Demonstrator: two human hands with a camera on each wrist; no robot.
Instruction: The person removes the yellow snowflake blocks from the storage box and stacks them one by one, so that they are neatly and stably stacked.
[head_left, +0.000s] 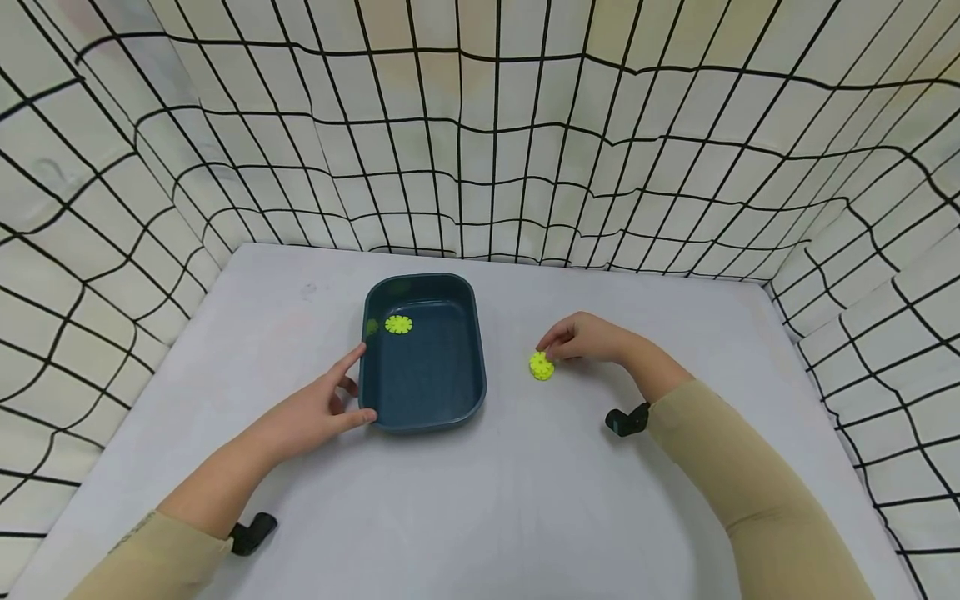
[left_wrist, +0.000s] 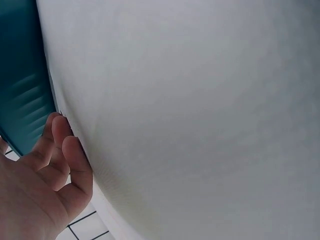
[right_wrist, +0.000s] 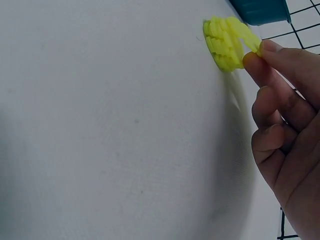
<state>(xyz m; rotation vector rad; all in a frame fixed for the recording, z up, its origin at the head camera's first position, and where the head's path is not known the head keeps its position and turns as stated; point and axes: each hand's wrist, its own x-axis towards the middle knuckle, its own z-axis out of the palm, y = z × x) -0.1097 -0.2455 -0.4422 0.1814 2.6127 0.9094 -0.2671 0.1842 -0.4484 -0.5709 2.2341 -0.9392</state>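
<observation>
A dark teal rectangular tray [head_left: 423,425] lies on the table with one notched yellow disc [head_left: 399,324] on its floor, toward the far left. My left hand [head_left: 315,417] is spread along the tray's left side, its index fingertip and thumb touching the rim; its other fingers bend loosely in the left wrist view. Right of the tray, a small stack of yellow discs [right_wrist: 220,45] sits on the table. The thumb and forefinger of my right hand [head_left: 588,337] pinch a tilted yellow disc [right_wrist: 247,37] at the top of this stack.
A white-topped table [head_left: 480,508] bears the tray and discs. Black netting [head_left: 495,129] over pale walls encloses the back and both sides. Black wrist-worn devices show beside the left sleeve [head_left: 253,533] and the right sleeve [head_left: 628,420].
</observation>
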